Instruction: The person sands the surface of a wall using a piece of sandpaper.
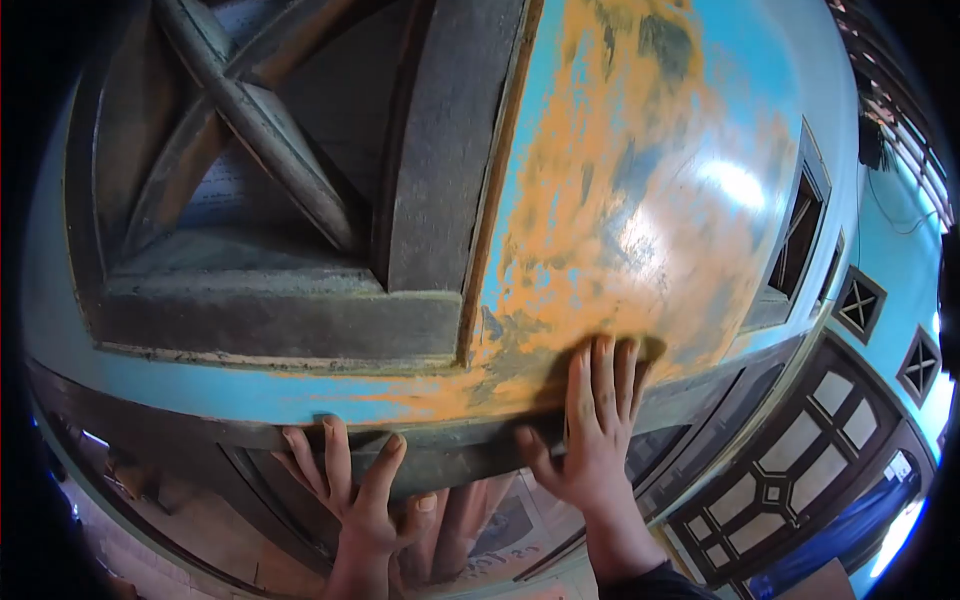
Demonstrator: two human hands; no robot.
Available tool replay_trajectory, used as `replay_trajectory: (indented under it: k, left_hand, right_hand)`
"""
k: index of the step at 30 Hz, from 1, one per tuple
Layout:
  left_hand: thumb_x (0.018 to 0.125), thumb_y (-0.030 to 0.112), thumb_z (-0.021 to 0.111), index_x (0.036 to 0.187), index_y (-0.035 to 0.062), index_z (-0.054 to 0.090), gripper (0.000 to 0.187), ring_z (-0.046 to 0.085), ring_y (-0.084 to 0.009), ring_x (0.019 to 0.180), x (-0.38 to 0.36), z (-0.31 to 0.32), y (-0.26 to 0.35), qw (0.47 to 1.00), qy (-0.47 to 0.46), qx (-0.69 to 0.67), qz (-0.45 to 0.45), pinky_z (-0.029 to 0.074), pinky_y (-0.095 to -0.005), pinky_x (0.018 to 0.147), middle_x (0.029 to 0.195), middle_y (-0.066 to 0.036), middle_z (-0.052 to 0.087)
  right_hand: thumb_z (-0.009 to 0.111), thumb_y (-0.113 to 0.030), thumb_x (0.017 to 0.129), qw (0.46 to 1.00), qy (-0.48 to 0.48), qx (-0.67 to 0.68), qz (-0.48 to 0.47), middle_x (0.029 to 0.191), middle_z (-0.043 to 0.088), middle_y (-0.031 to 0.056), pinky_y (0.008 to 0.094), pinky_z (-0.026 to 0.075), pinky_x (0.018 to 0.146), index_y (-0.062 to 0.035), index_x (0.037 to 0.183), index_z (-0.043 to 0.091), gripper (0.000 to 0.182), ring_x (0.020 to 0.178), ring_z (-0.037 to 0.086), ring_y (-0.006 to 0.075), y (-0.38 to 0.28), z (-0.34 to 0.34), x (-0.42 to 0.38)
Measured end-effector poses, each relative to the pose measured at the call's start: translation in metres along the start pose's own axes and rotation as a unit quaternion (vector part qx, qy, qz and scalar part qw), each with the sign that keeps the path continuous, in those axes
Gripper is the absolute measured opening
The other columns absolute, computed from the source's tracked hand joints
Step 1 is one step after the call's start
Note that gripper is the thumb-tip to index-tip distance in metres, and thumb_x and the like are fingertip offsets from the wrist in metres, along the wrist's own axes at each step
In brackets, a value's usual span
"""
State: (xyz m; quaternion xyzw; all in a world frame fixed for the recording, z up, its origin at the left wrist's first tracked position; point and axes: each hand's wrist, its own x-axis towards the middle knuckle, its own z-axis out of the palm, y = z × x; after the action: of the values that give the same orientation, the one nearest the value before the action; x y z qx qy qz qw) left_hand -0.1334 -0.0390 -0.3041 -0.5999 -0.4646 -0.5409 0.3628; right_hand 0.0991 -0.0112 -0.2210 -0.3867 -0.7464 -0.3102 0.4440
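My left hand (360,495) is raised with its fingers spread, the fingertips against the dark wooden beam (460,440) below the window frame. To the right, my right hand (600,430) lies with its fingers stretched upward across the beam and the lower edge of the wall (620,220), whose turquoise paint is covered by orange and dark patches. Neither hand holds anything that shows. Above my left hand is a dark wooden window frame (280,325) with crossed wooden bars (270,130).
Glass panels with a poster (510,520) are under the beam. At the right are another window frame (800,235), a dark door with pale panels (790,450), two small crossed vents (860,303) and a blue cloth (845,530).
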Motion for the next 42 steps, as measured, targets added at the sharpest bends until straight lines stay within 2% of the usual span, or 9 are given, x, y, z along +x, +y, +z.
replay_trajectory:
  k: [4, 7, 13, 22, 24, 28, 35, 39, 42]
  left_hand:
    - [0.098, 0.055, 0.041, 0.128, 0.0097, 0.06, 0.058, 0.017, -0.055, 0.146, 0.0, -0.004, 0.002, 1.0, -0.02, 0.009, -0.009, 0.008, -0.0691, 0.115, 0.153, -0.03, 0.036]
    - [0.092, 0.055, 0.051, 0.12, 0.0191, 0.071, 0.05, 0.012, -0.0524, 0.149, -0.003, -0.002, 0.001, 0.998, -0.022, -0.032, -0.039, 0.0, -0.0692, 0.115, 0.156, -0.023, 0.036]
    - [0.092, 0.054, 0.051, 0.118, 0.0183, 0.072, 0.049, 0.012, -0.0515, 0.149, -0.002, -0.002, 0.001, 0.999, -0.015, -0.027, -0.029, 0.001, -0.0675, 0.117, 0.156, -0.022, 0.035]
    - [0.098, 0.05, 0.043, 0.124, 0.0066, 0.062, 0.054, 0.015, -0.0545, 0.147, 0.004, -0.002, 0.003, 1.0, -0.009, 0.005, 0.002, 0.009, -0.0691, 0.115, 0.155, -0.03, 0.034]
    - [0.098, 0.05, 0.044, 0.124, 0.0058, 0.061, 0.054, 0.015, -0.0542, 0.147, 0.004, -0.001, 0.002, 1.0, -0.003, 0.005, 0.006, 0.009, -0.0689, 0.115, 0.155, -0.03, 0.033]
    - [0.098, 0.05, 0.044, 0.124, 0.0047, 0.06, 0.055, 0.014, -0.0536, 0.148, 0.005, -0.001, 0.003, 1.0, -0.01, 0.016, 0.003, 0.008, -0.0686, 0.115, 0.155, -0.029, 0.033]
    - [0.095, 0.05, 0.049, 0.129, 0.0093, 0.06, 0.054, 0.012, -0.0529, 0.148, 0.002, -0.004, 0.001, 1.0, -0.031, 0.0, -0.004, 0.002, -0.0674, 0.116, 0.157, -0.027, 0.032]
    - [0.091, 0.049, 0.056, 0.13, 0.015, 0.063, 0.053, 0.011, -0.0519, 0.149, 0.001, -0.003, 0.003, 0.999, -0.038, -0.009, -0.029, -0.001, -0.0681, 0.116, 0.157, -0.024, 0.033]
    - [0.09, 0.049, 0.059, 0.131, 0.0153, 0.064, 0.053, 0.011, -0.0511, 0.149, 0.002, -0.007, 0.003, 0.998, -0.049, -0.021, -0.032, -0.001, -0.0681, 0.116, 0.158, -0.022, 0.032]
  right_hand:
    - [0.061, -0.054, 0.09, 1.0, -0.003, 0.005, -0.027, 0.157, 0.038, 0.0189, 0.0629, 0.009, 0.117, -0.0035, 0.148, 0.045, 0.078, 0.148, 0.024, 0.0453, -0.01, -0.012, 0.038]
    - [0.052, -0.065, 0.091, 0.999, -0.019, 0.04, -0.02, 0.156, 0.039, 0.0175, 0.0626, 0.008, 0.117, -0.005, 0.147, 0.047, 0.082, 0.148, 0.024, 0.044, -0.005, -0.011, 0.021]
    - [0.055, -0.06, 0.092, 0.999, -0.031, 0.013, -0.022, 0.156, 0.04, 0.0148, 0.0622, 0.008, 0.118, -0.0082, 0.147, 0.048, 0.076, 0.148, 0.026, 0.0423, -0.01, -0.006, 0.013]
    - [0.051, -0.061, 0.093, 0.999, -0.037, -0.005, -0.034, 0.156, 0.042, 0.0096, 0.0596, 0.01, 0.119, -0.013, 0.147, 0.05, 0.072, 0.147, 0.03, 0.038, -0.002, -0.005, 0.005]
    - [0.052, -0.06, 0.093, 0.999, -0.009, -0.013, -0.051, 0.156, 0.042, 0.0095, 0.0593, 0.015, 0.117, -0.0145, 0.147, 0.05, 0.071, 0.146, 0.032, 0.0382, 0.005, -0.012, 0.027]
    - [0.05, -0.059, 0.094, 0.997, 0.04, -0.016, -0.058, 0.156, 0.042, 0.0092, 0.0565, 0.011, 0.119, -0.0157, 0.149, 0.047, 0.071, 0.145, 0.033, 0.0372, 0.007, -0.018, 0.067]
    - [0.041, -0.064, 0.096, 0.994, 0.0, -0.05, -0.093, 0.155, 0.043, 0.0077, 0.052, 0.01, 0.121, -0.0182, 0.146, 0.052, 0.068, 0.146, 0.033, 0.033, 0.017, -0.009, 0.029]
    - [0.042, -0.063, 0.096, 0.993, 0.086, -0.027, -0.071, 0.157, 0.039, 0.0106, 0.0567, 0.015, 0.118, -0.013, 0.15, 0.045, 0.074, 0.146, 0.031, 0.0383, 0.019, -0.02, 0.083]
    - [0.042, -0.065, 0.095, 0.997, 0.021, -0.015, -0.072, 0.157, 0.04, 0.0111, 0.0587, 0.014, 0.117, -0.0125, 0.149, 0.045, 0.076, 0.146, 0.031, 0.0391, -0.003, -0.014, 0.053]
